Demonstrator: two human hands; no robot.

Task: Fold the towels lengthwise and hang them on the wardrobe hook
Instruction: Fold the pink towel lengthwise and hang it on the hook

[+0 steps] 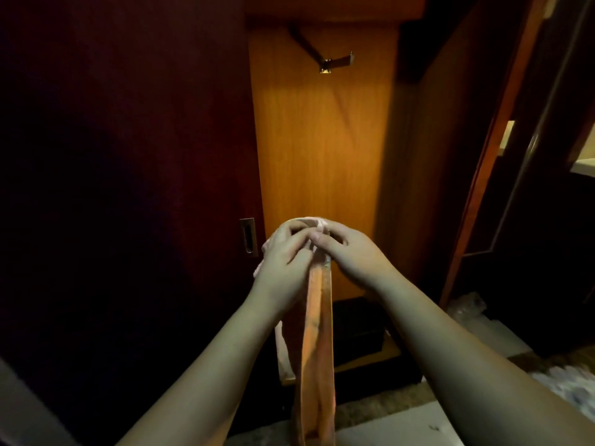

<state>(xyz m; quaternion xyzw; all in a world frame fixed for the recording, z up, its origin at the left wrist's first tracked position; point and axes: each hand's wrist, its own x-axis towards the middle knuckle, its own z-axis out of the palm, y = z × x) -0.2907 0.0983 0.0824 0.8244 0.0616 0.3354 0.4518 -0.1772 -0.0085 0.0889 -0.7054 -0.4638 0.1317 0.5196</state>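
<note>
Towel (317, 349) between both gripping hands

Illumination is dim and warm. Light falls from above onto the far wooden panel (322, 149), which is the brightest zone; the hook (336, 61) casts a diagonal shadow up and left. The left door (128, 156) is near black. Wide-angle distortion bows the right edges. The near right corner shows motion blur

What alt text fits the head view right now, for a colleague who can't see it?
Both hands, left hand and right hand, grip the top of a folded towel hanging down between the forearms. Above, the metal hook on the lit wooden wardrobe panel is bare.
</note>
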